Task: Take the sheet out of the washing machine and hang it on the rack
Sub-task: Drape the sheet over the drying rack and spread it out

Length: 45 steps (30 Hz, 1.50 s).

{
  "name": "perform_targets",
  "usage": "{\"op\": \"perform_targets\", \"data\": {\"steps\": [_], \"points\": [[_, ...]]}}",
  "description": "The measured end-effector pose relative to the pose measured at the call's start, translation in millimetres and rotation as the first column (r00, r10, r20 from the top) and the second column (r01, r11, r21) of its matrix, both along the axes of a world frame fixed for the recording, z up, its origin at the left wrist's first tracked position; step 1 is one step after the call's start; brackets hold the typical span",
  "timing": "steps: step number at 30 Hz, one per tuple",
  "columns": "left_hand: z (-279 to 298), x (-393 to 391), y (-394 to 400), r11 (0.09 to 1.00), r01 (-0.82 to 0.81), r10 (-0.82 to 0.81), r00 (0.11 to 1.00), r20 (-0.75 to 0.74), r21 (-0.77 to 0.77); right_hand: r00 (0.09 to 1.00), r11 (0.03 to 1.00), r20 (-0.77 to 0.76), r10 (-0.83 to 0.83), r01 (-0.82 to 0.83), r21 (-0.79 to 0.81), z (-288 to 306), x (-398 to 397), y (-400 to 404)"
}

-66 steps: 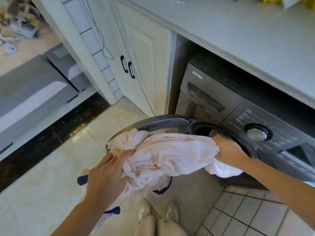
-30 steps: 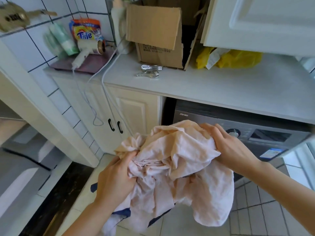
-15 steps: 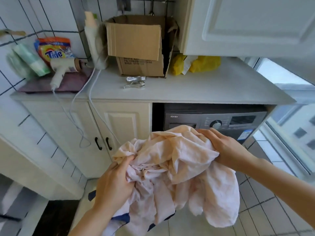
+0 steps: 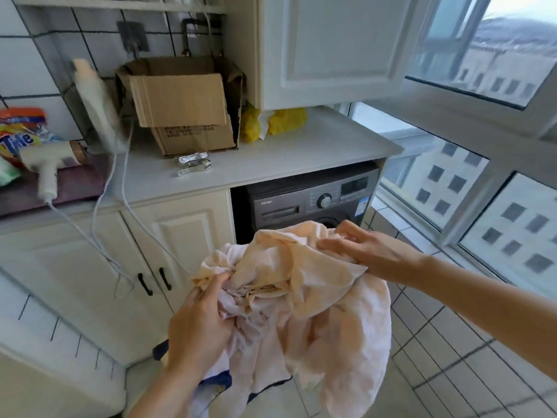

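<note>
A crumpled pale pink sheet [image 4: 304,297] with a dark blue edge hangs bunched in front of me, above the floor. My left hand [image 4: 199,327] grips a fold at the bundle's left side. My right hand [image 4: 370,251] holds the upper right of the bundle, fingers laid over the cloth and curled into it. Behind the sheet stands the grey washing machine [image 4: 313,200] under the white counter [image 4: 271,158]; its drum opening is hidden by the cloth. No rack is in view.
A cardboard box [image 4: 184,107], metal clips [image 4: 193,164], a yellow bag [image 4: 283,122], a hair dryer [image 4: 48,167] with hanging cord and a detergent bag [image 4: 18,134] sit on the counter. White cabinet doors [image 4: 177,245] at left, large windows [image 4: 470,182] at right, tiled floor below.
The sheet has come fully out of the drum and been lifted up. I have risen and stepped back, and my view has swung right toward the windows. Both hands keep hold of the bundle.
</note>
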<state>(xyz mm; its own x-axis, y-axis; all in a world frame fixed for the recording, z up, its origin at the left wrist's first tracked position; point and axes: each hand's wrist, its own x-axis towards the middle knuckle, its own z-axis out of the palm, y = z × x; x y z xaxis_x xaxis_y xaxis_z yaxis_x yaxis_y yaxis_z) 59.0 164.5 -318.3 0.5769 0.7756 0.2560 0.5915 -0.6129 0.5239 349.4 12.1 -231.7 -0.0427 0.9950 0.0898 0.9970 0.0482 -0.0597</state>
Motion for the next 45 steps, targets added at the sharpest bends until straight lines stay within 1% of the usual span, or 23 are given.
{"op": "perform_targets", "data": {"steps": [2,3,6,8,10,13,15,16,18,20,23,25,28,30,33,35,38,41,45], "points": [[8.3,0.7,-3.7,1.0,0.028,-0.028,1.0,0.004,0.012,0.984,0.995,0.145,0.1,-0.1,-0.004,8.5,-3.2,-7.4],[13.1,1.0,-6.0,0.999,0.037,-0.037,0.999,0.004,0.019,0.963,0.989,0.225,0.149,-0.146,-0.027,13.4,-4.1,-11.8],[31.2,1.8,-15.2,0.996,0.063,-0.063,0.998,-0.007,0.064,0.852,0.961,0.445,0.275,-0.249,-0.117,34.9,-7.2,-23.8],[45.1,4.0,-21.1,0.993,0.081,-0.081,0.997,-0.004,0.088,0.8,0.94,0.493,0.342,-0.298,-0.169,52.2,-9.1,-30.2],[59.4,8.3,-27.5,0.989,0.094,-0.095,0.995,0.003,0.117,0.753,0.927,0.54,0.376,-0.306,-0.219,71.7,-9.2,-34.0],[83.4,18.9,-39.7,0.985,0.083,-0.091,0.995,0.046,0.152,0.669,0.925,0.642,0.376,-0.319,-0.209,99.7,-10.4,-40.1],[99.7,27.5,-51.0,0.98,0.066,-0.083,0.993,0.081,0.189,0.641,0.916,0.657,0.397,-0.322,-0.239,115.2,-8.0,-47.1],[106.9,31.4,-57.8,0.976,0.063,-0.085,0.992,0.094,0.209,0.614,0.909,0.673,0.412,-0.33,-0.256,122.8,-5.2,-51.9],[118.7,38.9,-72.1,0.97,0.057,-0.086,0.99,0.11,0.238,0.548,0.907,0.735,0.401,-0.349,-0.235,139.8,3.0,-64.3],[129.0,46.0,-84.5,0.965,0.042,-0.081,0.986,0.143,0.258,0.501,0.911,0.787,0.359,-0.372,-0.179,157.4,14.1,-75.7],[147.7,57.2,-100.6,0.957,0.006,-0.062,0.981,0.186,0.289,0.414,0.894,0.84,0.35,-0.415,-0.168,189.4,29.1,-86.2],[163.3,65.3,-107.8,0.946,-0.01,-0.064,0.974,0.216,0.325,0.42,0.893,0.84,0.344,-0.422,-0.155,213.4,36.9,-90.2],[187.7,78.1,-111.4,0.928,-0.028,-0.077,0.96,0.267,0.371,0.463,0.924,0.846,0.264,-0.372,-0.085,243.4,52.7,-93.3],[203.1,88.8,-110.5,0.917,-0.041,-0.083,0.953,0.292,0.396,0.508,0.946,0.833,0.221,-0.321,-0.056,260.9,69.5,-94.3],[225.1,107.5,-103.7,0.899,-0.033,-0.115,0.944,0.308,0.436,0.476,0.957,0.868,0.143,-0.291,0.002,288.0,99.7,-97.1],[240.2,122.8,-96.8,0.884,-0.017,-0.144,0.94,0.308,0.467,0.481,0.967,0.873,0.077,-0.248,0.051,306.4,116.2,-97.4],[262.5,143.9,-92.5,0.86,0.014,-0.203,0.927,0.317,0.51,0.44,0.945,0.898,-0.003,-0.292,0.146,331.1,130.9,-98.8],[285.2,160.9,-94.4,0.833,-0.006,-0.221,0.913,0.342,0.553,0.446,0.94,0.895,-0.032,-0.291,0.178,352.3,138.2,-113.2],[307.9,181.9,-98.8,0.808,0.002,-0.26,0.899,0.353,0.589,0.431,0.938,0.879,-0.203,-0.171,0.301,372.4,160.1,-135.6]]}}
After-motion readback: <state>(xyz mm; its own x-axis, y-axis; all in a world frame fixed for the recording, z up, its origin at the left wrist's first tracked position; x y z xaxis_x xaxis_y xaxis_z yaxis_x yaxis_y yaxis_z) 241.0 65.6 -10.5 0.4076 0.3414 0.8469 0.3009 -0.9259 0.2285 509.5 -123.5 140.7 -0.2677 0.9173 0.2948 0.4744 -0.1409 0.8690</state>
